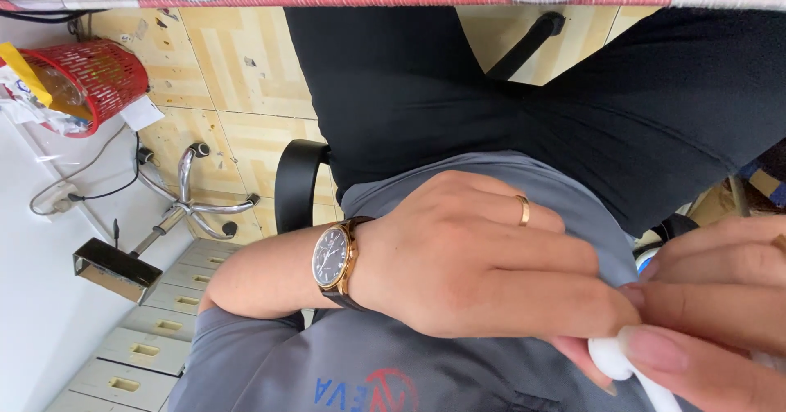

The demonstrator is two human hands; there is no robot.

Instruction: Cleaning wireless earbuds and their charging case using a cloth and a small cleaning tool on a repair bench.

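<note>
Pinching a small white object (610, 356) between fingertips at the lower right, both hands, left (483, 256) and right (720, 297), meet above a grey shirt (458, 371); a loosened pinch could drop it toward the tiled floor (246, 60) beyond.

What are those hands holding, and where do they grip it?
A small white object, pinched at its rounded end between the fingertips of the left hand and right hand. What it is cannot be told.

Gold wristwatch (334, 262), gold ring (522, 210), grey shirt (344, 371), black trousers (426, 84).
</note>
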